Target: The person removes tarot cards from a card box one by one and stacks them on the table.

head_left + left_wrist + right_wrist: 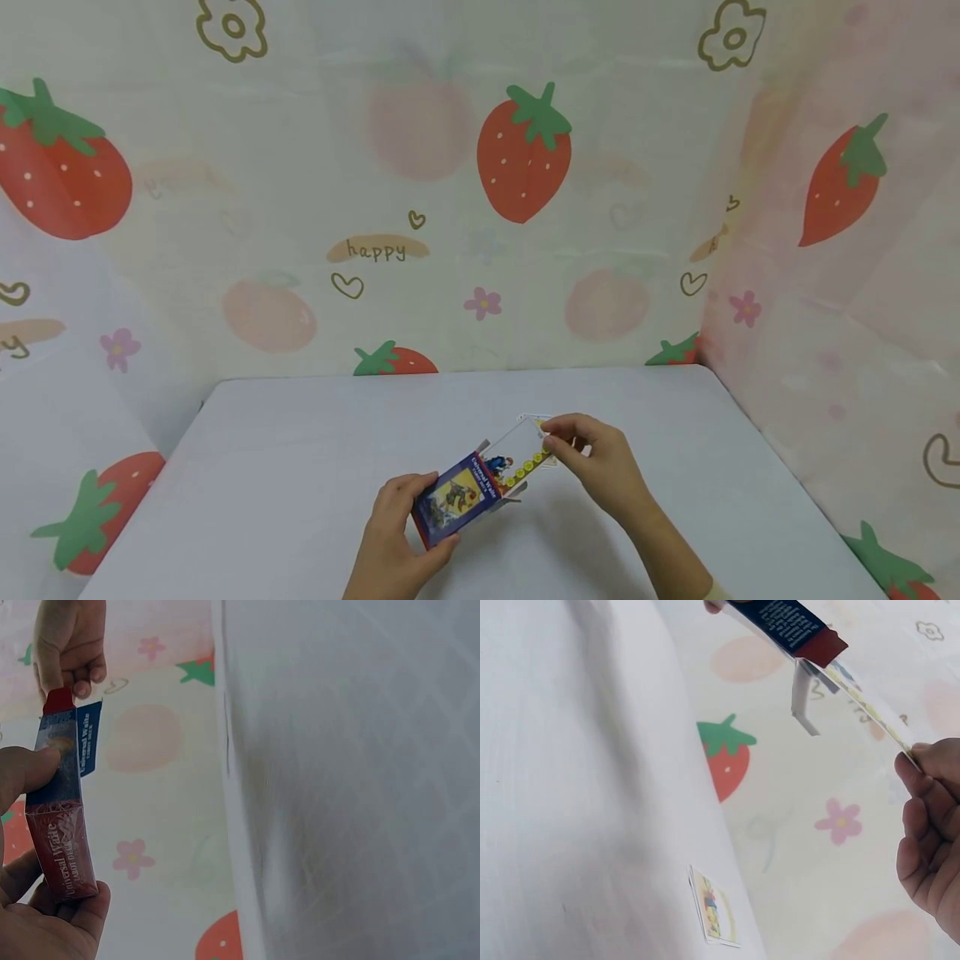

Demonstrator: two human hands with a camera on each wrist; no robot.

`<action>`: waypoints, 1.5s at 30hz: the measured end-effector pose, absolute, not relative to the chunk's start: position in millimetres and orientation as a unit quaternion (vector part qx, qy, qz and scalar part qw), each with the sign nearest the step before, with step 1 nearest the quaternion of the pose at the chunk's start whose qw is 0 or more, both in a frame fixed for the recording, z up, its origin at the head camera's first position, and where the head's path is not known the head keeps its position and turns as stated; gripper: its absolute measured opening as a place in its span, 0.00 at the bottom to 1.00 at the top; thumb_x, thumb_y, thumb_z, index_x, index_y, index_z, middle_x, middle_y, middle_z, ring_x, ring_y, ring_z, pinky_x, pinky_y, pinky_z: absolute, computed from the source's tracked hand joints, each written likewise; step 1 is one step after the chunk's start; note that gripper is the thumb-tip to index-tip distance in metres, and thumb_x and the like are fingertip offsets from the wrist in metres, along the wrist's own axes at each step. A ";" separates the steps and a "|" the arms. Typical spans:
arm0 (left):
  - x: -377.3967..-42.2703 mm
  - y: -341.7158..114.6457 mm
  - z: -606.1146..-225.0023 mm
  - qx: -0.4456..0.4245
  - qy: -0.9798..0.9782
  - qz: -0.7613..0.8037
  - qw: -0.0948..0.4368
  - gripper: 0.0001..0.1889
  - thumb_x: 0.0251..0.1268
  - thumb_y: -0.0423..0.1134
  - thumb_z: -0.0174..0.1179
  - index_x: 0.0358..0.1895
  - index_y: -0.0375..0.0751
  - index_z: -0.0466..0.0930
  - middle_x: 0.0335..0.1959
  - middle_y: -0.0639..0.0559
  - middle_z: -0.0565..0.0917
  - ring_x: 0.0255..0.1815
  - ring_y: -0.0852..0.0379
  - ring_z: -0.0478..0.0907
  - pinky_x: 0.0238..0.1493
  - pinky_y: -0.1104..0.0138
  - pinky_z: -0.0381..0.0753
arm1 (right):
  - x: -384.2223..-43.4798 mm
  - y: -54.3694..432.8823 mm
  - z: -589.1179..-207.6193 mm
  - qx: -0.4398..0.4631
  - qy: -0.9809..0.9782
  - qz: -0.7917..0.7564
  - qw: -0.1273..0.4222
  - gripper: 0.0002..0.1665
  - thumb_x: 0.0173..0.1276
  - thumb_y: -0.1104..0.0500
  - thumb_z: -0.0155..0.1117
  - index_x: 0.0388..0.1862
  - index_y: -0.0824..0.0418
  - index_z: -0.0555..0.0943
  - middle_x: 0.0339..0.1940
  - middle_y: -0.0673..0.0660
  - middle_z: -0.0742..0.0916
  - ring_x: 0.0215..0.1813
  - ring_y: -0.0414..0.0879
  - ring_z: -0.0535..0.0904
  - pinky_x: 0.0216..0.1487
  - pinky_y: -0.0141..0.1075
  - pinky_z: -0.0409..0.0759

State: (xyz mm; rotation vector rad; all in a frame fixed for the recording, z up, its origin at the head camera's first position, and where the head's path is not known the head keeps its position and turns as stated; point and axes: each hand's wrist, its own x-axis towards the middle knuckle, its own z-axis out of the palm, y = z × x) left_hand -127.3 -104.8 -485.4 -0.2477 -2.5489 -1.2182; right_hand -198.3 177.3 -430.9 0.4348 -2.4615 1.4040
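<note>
A blue and red tarot card box (456,500) is tilted above the white table, its top flaps open toward the right. My left hand (397,533) grips it by the sides, thumb on one edge and fingers on the other. From the open end sticks a card (517,457) with a row of yellow discs. My right hand (596,462) pinches that card's outer end between thumb and fingertips, as the right wrist view also shows. On the table behind lies a small stack of cards (715,909), mostly covered by the right hand in the head view.
The white table (300,442) reaches back to a wall cloth (442,200) printed with strawberries and flowers. A similar cloth (847,333) hangs along the right side.
</note>
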 end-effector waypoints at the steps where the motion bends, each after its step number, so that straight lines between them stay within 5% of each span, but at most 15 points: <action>1: -127.2 -104.8 -485.4 -0.086 -0.888 -0.424 0.153 0.40 0.44 0.42 0.84 0.66 0.49 0.77 0.59 0.59 0.74 0.58 0.62 0.71 0.57 0.60 0.82 | -198.3 178.0 -430.3 0.149 -0.851 0.484 0.137 0.06 0.68 0.59 0.73 0.43 0.53 0.88 0.33 0.45 0.88 0.33 0.42 0.78 0.34 0.31 0.77; 45: -128.5 -107.2 -487.6 -0.086 -0.888 -0.428 0.147 0.40 0.45 0.42 0.83 0.67 0.47 0.77 0.59 0.59 0.74 0.59 0.61 0.71 0.60 0.55 0.81 | -221.6 208.1 -423.4 0.149 -0.862 0.457 0.160 0.08 0.73 0.57 0.68 0.47 0.55 0.88 0.36 0.48 0.88 0.36 0.43 0.77 0.35 0.31 0.77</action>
